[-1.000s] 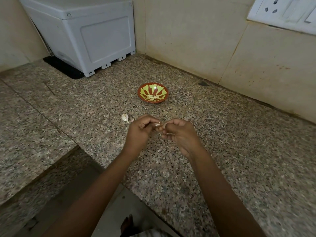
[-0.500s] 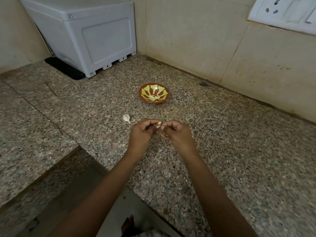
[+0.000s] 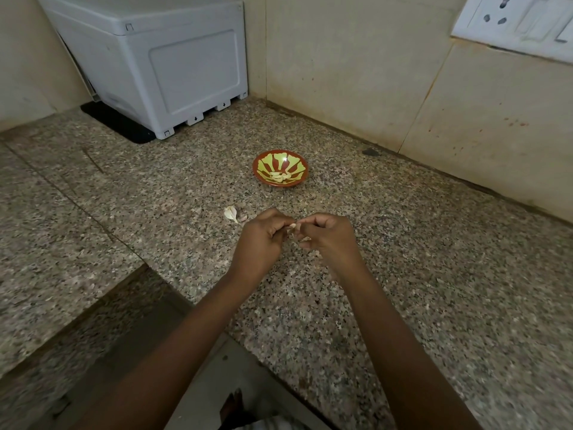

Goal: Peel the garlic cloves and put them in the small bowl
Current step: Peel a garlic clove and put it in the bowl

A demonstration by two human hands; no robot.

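barely visible, pale garlic clove [image 3: 292, 226]

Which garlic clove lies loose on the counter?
The pale clove beside the left hand. Peeled cloves lie in the bowl; another clove is pinched between that hand and the right hand.

Both bare forearms [image 3: 192, 336] reach forward and converge. The left hand [image 3: 263, 240] and right hand [image 3: 330, 240] meet knuckles-up, their fingers curled inward and pinching a garlic clove [image 3: 292, 226] between them.
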